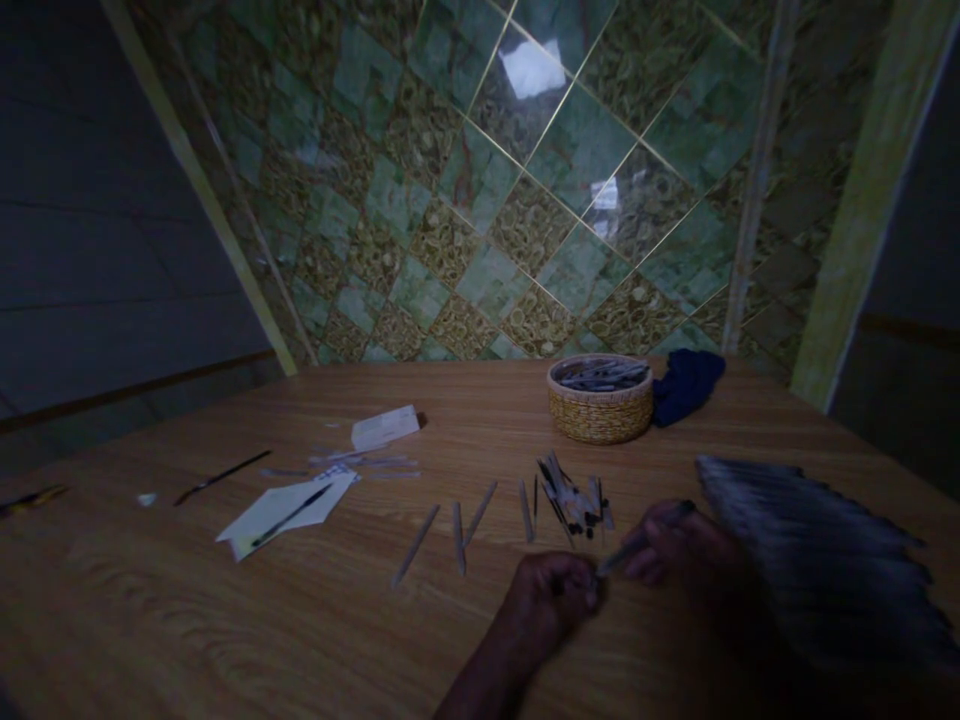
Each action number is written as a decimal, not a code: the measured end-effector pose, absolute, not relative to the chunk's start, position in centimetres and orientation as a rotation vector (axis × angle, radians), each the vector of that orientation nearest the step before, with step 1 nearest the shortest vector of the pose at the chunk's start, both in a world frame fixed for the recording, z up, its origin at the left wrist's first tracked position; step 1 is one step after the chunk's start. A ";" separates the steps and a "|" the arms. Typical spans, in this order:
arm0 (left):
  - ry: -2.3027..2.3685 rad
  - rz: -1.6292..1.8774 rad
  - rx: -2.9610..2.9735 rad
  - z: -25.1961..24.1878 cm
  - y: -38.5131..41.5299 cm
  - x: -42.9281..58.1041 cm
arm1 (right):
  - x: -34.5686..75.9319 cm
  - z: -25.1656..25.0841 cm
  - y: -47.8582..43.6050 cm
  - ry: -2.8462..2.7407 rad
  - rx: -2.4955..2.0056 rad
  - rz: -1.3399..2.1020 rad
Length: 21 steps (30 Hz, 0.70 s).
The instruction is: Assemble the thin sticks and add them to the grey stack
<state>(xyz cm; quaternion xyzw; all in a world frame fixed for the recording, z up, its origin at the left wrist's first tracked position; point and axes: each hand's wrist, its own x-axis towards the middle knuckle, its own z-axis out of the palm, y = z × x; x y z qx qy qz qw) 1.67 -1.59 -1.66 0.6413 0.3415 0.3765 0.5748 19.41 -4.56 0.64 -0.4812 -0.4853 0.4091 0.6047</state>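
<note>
My left hand (553,592) is curled closed low in the middle of the head view, pinching one end of a thin stick (637,545). My right hand (679,545) is closed round the other end of that stick, its striped sleeve (810,565) trailing to the right. Just beyond both hands lies a loose pile of thin sticks (574,497). Several single sticks (459,522) lie spread out to the left of the pile. The light is dim and the fingers are partly blurred.
A woven basket (600,415) holding more sticks stands at the back, a dark blue cloth (686,385) beside it. On the wooden table's (225,620) left lie white papers (289,505) with a pen, a small white box (384,427) and a dark tool (221,476). A tiled wall rises behind.
</note>
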 end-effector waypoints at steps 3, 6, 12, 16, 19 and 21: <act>0.802 0.877 1.473 -2.1 -1.6 1.8 | 19.0 0.1 -4.7 -1.178 -1.119 0.893; 0.779 0.857 1.449 -1.9 -1.9 1.9 | 18.9 -0.4 -4.7 -1.228 -1.153 0.872; 0.798 0.810 1.457 -2.1 -2.3 2.3 | 19.0 -0.3 -5.0 -1.463 -1.290 0.824; 0.805 0.798 1.455 -2.2 -2.6 2.6 | 18.8 -0.7 -5.1 -1.605 -1.351 0.726; 0.785 0.817 1.424 -1.6 -2.9 2.9 | 18.5 -1.2 -5.1 -1.660 -1.348 0.681; 0.789 0.852 1.451 -1.3 -2.9 3.0 | 18.4 -1.4 -5.1 -1.672 -1.336 0.650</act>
